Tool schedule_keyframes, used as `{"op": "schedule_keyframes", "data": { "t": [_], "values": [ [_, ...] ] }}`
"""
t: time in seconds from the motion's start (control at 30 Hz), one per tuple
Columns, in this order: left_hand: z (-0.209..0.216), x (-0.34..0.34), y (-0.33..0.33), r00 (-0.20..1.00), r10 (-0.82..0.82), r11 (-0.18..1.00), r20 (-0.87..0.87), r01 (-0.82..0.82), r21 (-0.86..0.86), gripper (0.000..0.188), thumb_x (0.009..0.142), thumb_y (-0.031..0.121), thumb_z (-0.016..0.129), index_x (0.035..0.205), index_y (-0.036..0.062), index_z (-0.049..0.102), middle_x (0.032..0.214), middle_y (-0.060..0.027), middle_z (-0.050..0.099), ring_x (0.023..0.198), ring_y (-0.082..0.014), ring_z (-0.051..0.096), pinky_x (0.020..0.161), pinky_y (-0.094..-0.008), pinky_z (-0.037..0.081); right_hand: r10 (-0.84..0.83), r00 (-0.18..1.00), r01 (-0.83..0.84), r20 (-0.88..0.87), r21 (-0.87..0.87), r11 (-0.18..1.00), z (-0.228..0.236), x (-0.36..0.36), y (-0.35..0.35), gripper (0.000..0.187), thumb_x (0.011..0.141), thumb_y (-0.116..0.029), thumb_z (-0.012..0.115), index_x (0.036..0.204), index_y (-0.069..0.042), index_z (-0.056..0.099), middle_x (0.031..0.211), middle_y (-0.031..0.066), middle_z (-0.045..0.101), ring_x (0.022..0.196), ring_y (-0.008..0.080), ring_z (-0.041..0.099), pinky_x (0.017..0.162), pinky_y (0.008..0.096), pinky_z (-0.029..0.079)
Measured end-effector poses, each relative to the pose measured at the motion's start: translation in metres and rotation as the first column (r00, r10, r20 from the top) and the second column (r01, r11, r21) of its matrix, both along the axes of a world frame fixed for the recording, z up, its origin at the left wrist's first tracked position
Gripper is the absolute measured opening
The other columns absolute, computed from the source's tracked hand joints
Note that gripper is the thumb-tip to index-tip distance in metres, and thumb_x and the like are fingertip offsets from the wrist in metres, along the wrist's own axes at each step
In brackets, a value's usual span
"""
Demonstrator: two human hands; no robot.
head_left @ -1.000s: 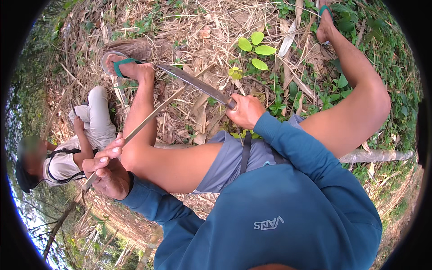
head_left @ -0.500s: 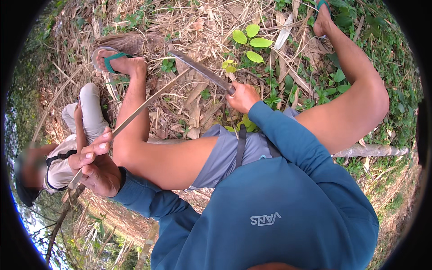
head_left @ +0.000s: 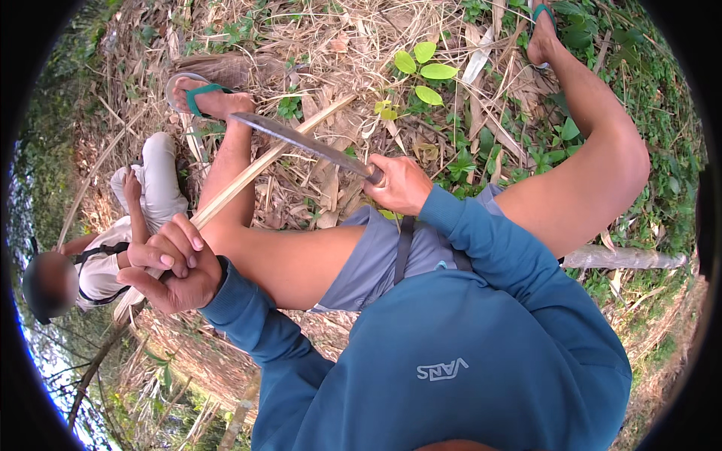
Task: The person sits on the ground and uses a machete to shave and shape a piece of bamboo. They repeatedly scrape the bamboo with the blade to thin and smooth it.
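Observation:
My left hand is closed around a long pale wooden strip, its fingers curled over it. The strip slants from beside the other person up to the litter ahead of me, and shows a broad, light face. My right hand grips the short handle of a machete. The blade points left and crosses in front of the strip near its upper part. Whether the edge touches the strip I cannot tell.
At the left sits another person in light clothes and a dark cap. A pole runs behind my legs. Dry leaf litter and a green seedling lie ahead; branches stand at lower left.
The machete has swung left and lower, its blade now across the strip. The strip has turned from its narrow edge to its broad face, and my left hand's fingers have curled in more.

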State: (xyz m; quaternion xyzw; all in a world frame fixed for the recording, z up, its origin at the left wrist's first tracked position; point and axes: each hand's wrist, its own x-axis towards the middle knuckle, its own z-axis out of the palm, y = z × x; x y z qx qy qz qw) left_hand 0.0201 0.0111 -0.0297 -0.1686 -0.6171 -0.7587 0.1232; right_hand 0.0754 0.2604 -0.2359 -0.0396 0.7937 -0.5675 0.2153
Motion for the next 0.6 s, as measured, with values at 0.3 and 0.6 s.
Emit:
{"op": "schedule_keyframes", "data": {
  "t": [0.3,0.6],
  "values": [
    [0.000,-0.001,0.023,0.973,0.219,0.975,0.078,-0.222,0.027,0.050,0.104,0.041,0.030,0.086,-0.0004,0.051,0.044,0.0026,0.025,0.038,-0.0067,0.021,0.044,-0.0237,0.034,-0.020,1.000,0.019,0.011,0.122,0.992,0.002,-0.005,-0.004,0.018,0.075,-0.022,0.063,0.079,-0.005,0.056,0.058,0.0184,0.057,0.060,0.0402,0.060,0.061,0.0481,0.049],
    [-0.002,-0.010,0.029,0.984,0.177,0.984,0.035,-0.176,-0.019,0.049,0.103,0.038,0.037,0.066,0.0081,0.045,0.070,-0.0039,0.053,0.038,-0.0066,0.023,0.046,-0.0246,0.032,-0.120,0.992,0.107,0.043,0.230,0.967,-0.032,-0.020,0.002,0.018,0.074,-0.021,0.062,0.074,-0.005,0.054,0.058,0.0191,0.056,0.061,0.0407,0.060,0.060,0.0495,0.048]
  ]
}}
